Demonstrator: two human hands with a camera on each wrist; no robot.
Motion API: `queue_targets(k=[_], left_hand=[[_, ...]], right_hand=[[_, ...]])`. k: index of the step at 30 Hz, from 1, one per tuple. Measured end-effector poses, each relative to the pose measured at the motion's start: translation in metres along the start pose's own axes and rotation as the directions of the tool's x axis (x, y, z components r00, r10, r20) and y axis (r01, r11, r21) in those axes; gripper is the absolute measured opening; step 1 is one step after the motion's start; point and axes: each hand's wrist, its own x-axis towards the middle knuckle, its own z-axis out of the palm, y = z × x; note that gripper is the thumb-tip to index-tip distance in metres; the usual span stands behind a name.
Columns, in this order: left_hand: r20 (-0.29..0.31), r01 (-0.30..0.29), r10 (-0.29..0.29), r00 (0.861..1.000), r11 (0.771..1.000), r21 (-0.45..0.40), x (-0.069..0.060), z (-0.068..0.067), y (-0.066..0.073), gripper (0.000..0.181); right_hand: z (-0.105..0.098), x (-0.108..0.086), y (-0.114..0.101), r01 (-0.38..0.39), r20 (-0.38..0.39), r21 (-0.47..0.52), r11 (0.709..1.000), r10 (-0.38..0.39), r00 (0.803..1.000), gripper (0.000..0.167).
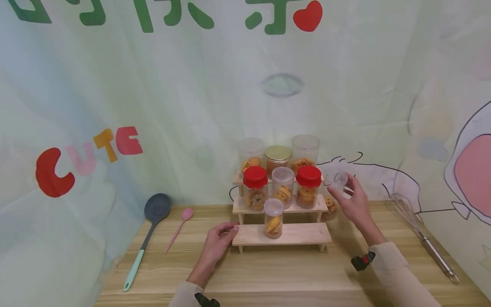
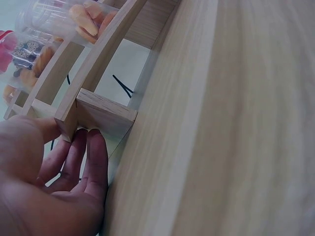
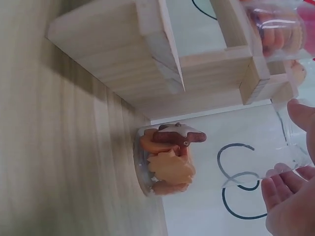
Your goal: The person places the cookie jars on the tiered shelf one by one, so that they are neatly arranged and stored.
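Observation:
My left hand (image 1: 219,243) pinches the left end of the bottom step of a wooden tiered stand (image 1: 303,233). In the left wrist view its fingers (image 2: 96,162) reach under the board's corner. My right hand (image 1: 353,200) grips the upper part of a clear jar (image 1: 336,177) just right of the stand. Cookies in several shapes (image 3: 172,160) lie at the bottom of this jar; its base is at the tabletop, but whether it touches I cannot tell. A small clear jar of cookies (image 1: 273,219) stands on the bottom step.
Two red-lidded jars (image 1: 255,187) (image 1: 308,187) flank a clear jar (image 1: 283,187) on the middle step. Behind them stand a gold-lidded jar (image 1: 278,157) and two tall clear jars. A skimmer (image 1: 149,230) and pink spoon (image 1: 180,228) lie left, a whisk (image 1: 422,236) right.

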Motion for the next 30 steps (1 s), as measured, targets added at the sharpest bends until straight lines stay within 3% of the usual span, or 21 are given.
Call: queue_targets(k=[9,18,30], left_hand=[[-0.001,0.01,-0.01,1.0,1.0,0.009,-0.002,0.0,0.001,0.039],[0.0,0.007,-0.007,1.0,1.0,0.001,-0.002,-0.001,0.001,0.038],[-0.004,0.016,-0.016,1.0,1.0,0.01,-0.002,0.0,0.001,0.04]], right_hand=[[-0.014,-0.032,0.001,0.032,-0.032,0.015,0.999,-0.031,0.999,0.082],[-0.029,-0.056,-0.013,-0.009,-0.019,-0.023,1.0,0.009,1.0,0.083],[-0.042,-0.065,-0.041,0.119,-0.072,-0.048,0.992,-0.122,0.99,0.079]])
